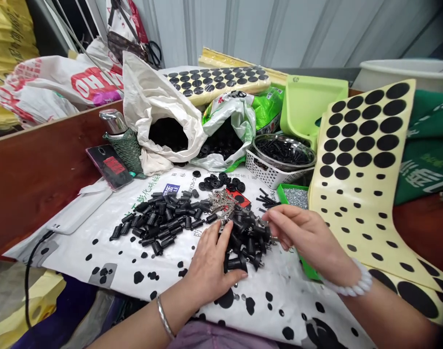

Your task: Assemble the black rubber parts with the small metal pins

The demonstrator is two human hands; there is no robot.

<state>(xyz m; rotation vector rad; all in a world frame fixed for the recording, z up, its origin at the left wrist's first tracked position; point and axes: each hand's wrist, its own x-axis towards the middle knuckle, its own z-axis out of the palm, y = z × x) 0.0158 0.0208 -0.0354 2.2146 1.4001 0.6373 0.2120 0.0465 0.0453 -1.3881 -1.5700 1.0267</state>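
My left hand point(212, 259) lies with its fingers apart against the left edge of a heap of black plastic pieces with metal ends point(245, 237). Its thumb is by a black cup-shaped piece point(237, 263). At the heap's right side my right hand point(303, 235) is closed in a pinch, and whatever sits between its fingertips is too small to make out. Silver metal pins point(223, 203) lie just beyond the left fingertips. To the left spreads a pile of short black plastic tubes point(166, 215). Round black caps point(219, 182) lie behind the pins.
Behind stand a white sack point(163, 111), a plastic bag of black parts point(230, 131) and a white basket point(268, 172) under a clear bowl of black screws point(283, 150). A green tray point(296, 196) holds small silver bits. Sticker sheets point(355, 203) drape at right; a phone point(110, 167) lies left.
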